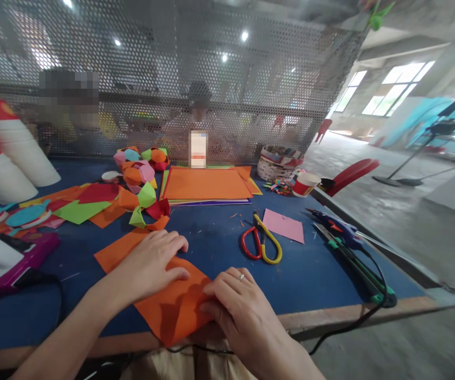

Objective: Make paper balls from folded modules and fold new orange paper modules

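Touching one orange sheet (183,298): two hands (152,263) (240,303); one scissors (264,226) nearby.

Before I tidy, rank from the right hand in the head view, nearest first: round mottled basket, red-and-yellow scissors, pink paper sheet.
1. Red-and-yellow scissors, beyond the hand.
2. Pink paper sheet, further right.
3. Round mottled basket, far side.

Orange paper (183,306): partly hidden beneath my left grip (154,261); my right grip (237,301) covers its right side.
Paper cups (1,169): cut off, left edge.
Purple-and-white device (33,258): cut off there too.
Two people (69,105): blurred, upper left and upper centre.
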`<action>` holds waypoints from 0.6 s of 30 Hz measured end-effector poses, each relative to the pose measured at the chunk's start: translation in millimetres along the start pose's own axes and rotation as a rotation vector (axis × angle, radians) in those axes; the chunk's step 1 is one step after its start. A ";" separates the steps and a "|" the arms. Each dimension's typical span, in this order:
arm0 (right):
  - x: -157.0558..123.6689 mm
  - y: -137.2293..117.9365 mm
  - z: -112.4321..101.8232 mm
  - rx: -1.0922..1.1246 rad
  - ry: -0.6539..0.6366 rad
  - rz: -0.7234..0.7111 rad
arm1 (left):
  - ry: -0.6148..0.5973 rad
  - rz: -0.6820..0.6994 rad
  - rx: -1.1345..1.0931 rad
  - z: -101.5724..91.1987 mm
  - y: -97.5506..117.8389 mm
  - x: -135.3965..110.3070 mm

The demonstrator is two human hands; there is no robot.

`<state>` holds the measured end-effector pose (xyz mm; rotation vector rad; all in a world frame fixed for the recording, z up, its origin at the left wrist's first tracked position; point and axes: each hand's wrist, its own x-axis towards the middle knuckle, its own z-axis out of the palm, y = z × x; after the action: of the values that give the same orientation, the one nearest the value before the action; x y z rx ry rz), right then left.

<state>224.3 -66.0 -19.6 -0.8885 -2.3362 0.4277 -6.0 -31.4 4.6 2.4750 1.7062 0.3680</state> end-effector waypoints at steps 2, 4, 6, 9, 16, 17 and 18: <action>-0.9 0.4 0.9 -0.004 0.006 0.002 | -0.025 -0.019 0.008 -3.2 2.1 1.0; -0.8 1.5 2.4 -0.011 0.024 0.005 | -0.040 -0.023 0.011 -1.9 1.4 0.4; 1.0 3.2 3.5 -0.020 0.039 0.002 | -0.026 -0.039 0.003 2.2 -1.5 -0.6; 6.3 6.3 4.0 -0.038 0.029 -0.006 | 0.032 -0.073 0.007 7.4 -5.7 -0.7; 18.1 10.6 4.6 -0.002 0.062 0.016 | 0.105 -0.162 0.191 5.4 0.1 -0.6; 18.4 10.6 4.5 0.017 0.055 0.020 | 0.150 -0.160 0.198 6.7 1.9 -3.5; 18.3 10.5 4.3 0.034 0.045 0.025 | 0.207 -0.144 0.196 8.6 3.9 -7.7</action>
<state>215.9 -46.3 -20.4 -0.9029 -2.2730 0.4519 -2.8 -39.6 -3.9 2.5000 2.0815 0.4784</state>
